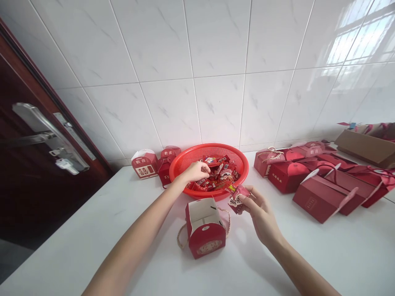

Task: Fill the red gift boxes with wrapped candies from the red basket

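My left hand (197, 171) is inside the rim of a red plastic basket (239, 155), over a heap of red-wrapped candies (224, 174). Its fingers are curled together, and whatever they may pinch is hidden. Just outside the basket's front right, my right hand (256, 207) grips several candy packets (237, 196) between thumb and fingers. Between my forearms stands a red gift box (206, 238) with its top open, showing a pale inside. Twisted rope handles (227, 222) hang at its sides.
Two closed red boxes (145, 165) stand left of the basket by the tiled wall (219, 102). More red boxes (321, 197) crowd the right side, with an open cardboard carton (364, 144) behind. A dark door (27, 172) with keys in its lock is at far left.
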`<state>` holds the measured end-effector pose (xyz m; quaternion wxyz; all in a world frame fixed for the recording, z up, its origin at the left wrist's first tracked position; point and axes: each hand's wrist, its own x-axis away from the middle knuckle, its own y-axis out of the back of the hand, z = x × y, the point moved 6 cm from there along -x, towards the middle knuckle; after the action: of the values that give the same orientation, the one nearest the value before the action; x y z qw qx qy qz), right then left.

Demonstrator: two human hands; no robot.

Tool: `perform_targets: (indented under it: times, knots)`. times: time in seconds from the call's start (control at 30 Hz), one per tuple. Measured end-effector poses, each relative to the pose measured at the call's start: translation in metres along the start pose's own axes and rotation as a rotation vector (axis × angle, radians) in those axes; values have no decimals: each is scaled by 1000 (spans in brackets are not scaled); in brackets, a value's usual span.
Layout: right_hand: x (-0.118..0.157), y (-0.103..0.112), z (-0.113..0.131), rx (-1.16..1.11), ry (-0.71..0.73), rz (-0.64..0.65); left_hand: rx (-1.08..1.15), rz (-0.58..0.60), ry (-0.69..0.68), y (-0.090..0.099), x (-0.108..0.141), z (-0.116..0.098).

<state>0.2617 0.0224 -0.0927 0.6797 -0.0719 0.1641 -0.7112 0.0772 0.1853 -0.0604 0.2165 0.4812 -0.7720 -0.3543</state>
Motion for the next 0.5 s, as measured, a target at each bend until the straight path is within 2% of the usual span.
perform_targets:
  times: [0.17, 0.37, 0.5]
  knots:
    - [0, 0, 0, -2, -5, 3, -148, 144, 12, -9, 3, -3]
    - [1, -1, 1, 6, -10, 1, -171, 132, 20, -10, 4, -5]
    - [1, -1, 1, 1, -9, 0, -137, 164, 54, -10, 6, -6]
